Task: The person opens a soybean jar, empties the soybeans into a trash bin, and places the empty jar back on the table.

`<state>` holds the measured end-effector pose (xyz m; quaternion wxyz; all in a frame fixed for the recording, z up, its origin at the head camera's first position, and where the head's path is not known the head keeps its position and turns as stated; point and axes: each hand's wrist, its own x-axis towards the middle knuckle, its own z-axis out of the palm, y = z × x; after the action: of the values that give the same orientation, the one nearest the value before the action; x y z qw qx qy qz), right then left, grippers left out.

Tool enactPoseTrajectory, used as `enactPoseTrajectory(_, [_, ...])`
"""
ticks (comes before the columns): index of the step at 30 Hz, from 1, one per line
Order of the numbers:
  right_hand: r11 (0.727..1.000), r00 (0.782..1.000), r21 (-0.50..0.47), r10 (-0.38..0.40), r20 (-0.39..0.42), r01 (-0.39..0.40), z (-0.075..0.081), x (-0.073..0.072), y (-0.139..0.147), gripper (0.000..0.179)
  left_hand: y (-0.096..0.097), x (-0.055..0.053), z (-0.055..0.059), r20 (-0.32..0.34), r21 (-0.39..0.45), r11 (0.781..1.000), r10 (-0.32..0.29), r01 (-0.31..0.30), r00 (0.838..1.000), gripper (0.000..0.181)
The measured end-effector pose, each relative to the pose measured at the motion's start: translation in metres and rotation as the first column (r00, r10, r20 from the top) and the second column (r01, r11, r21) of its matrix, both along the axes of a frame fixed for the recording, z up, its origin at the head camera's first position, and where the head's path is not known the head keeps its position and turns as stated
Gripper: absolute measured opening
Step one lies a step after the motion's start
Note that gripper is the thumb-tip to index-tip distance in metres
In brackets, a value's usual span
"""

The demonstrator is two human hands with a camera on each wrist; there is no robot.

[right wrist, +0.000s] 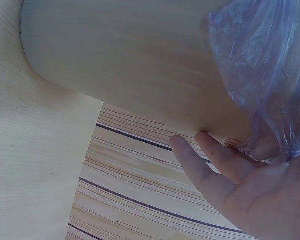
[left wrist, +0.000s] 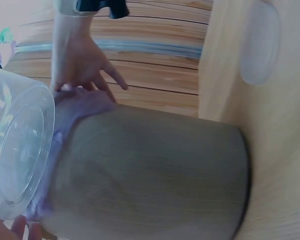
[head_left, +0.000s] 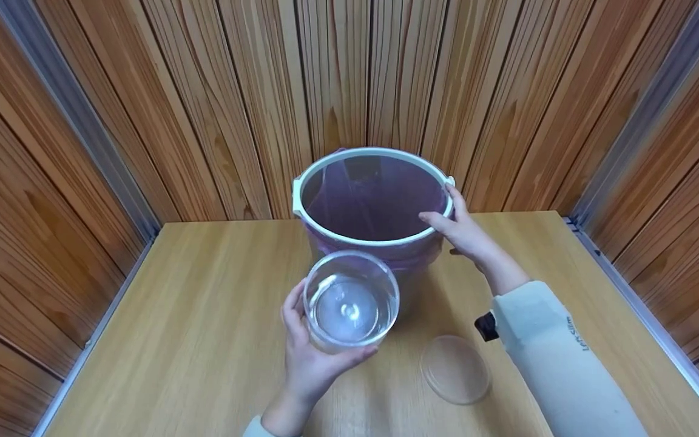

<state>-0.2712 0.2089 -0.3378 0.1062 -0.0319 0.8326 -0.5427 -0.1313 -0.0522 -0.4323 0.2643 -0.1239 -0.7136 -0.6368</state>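
Note:
My left hand grips a clear round plastic container by its side, with the open top facing up toward the head camera. It is held in front of a trash can, at about the height of its rim. A thin purple plastic bag lines the can and is folded over the outside. At the can's right edge, my right hand holds the rim, thumb over the inner side and fingers outside. The right wrist view shows those fingers against the can's wall, below the bag's edge.
A clear round lid lies flat on the wooden table, to the right of the container. Wood-panelled walls enclose the table at the back and both sides, with metal strips in the corners.

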Motion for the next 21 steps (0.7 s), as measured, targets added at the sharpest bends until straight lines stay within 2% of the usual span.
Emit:
enactPoseTrajectory(6, [1.000, 1.000, -0.002, -0.003, -0.011, 0.003, -0.001, 0.000, 0.001, 0.092, -0.002, 0.003, -0.019, 0.112, -0.039, 0.995, 0.091, -0.087, 0.989, 0.124])
enactPoseTrajectory(12, [1.000, 1.000, 0.003, -0.006, -0.014, 0.006, -0.001, 0.000, 0.000, 0.093, -0.005, 0.005, -0.033, 0.204, -0.082, 0.992, 0.107, -0.091, 0.973, 0.124])
enactPoseTrajectory(17, [1.000, 1.000, 0.000, -0.009, -0.013, 0.009, -0.002, -0.001, 0.000, 0.093, -0.007, 0.010, -0.044, 0.310, -0.102, 0.989, 0.131, -0.104, 0.942, 0.124])
enactPoseTrajectory(21, [1.000, 1.000, 0.003, -0.011, -0.013, 0.011, -0.002, -0.001, 0.000, 0.093, -0.008, 0.011, -0.051, 0.372, -0.150, 0.980, 0.180, -0.132, 0.911, 0.124])
